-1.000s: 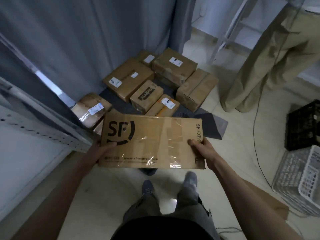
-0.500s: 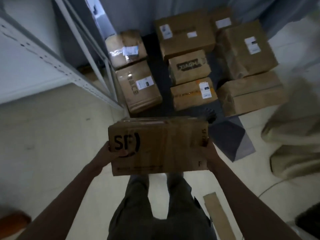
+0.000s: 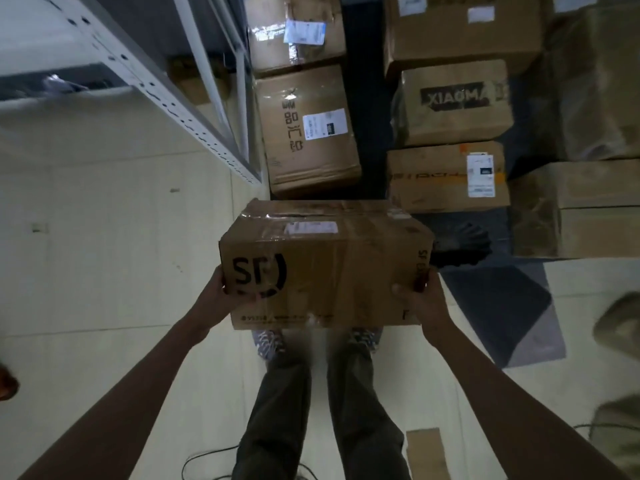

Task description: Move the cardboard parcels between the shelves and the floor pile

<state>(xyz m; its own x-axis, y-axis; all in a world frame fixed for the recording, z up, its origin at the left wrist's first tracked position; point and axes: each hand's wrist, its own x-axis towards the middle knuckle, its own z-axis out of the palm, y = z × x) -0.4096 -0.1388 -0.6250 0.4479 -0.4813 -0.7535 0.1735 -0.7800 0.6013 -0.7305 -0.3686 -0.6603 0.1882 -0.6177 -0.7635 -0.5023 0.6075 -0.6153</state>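
Observation:
I hold a brown cardboard parcel with a black SF logo [image 3: 325, 268] in front of me, above my feet. My left hand [image 3: 221, 296] grips its left end and my right hand [image 3: 420, 299] grips its right end. Just beyond it lies the floor pile: a parcel with a white label [image 3: 308, 133], a XIAOMA-marked parcel [image 3: 457, 102], an orange-taped parcel [image 3: 446, 176], and larger parcels at the right [image 3: 581, 209] and the top [image 3: 460, 26]. The held parcel's far edge hangs close to the pile's front.
A white metal shelf frame [image 3: 194, 112] runs along the upper left. A dark mat [image 3: 498, 306] lies under the pile and at the right. A flat cardboard strip [image 3: 424, 452] and a cable [image 3: 207, 459] lie on the pale tile floor by my legs.
My view tipped further down and closer to the pile. The SF parcel, first held flat-faced toward me, now shows its top and sits nearer the pile's front edge.

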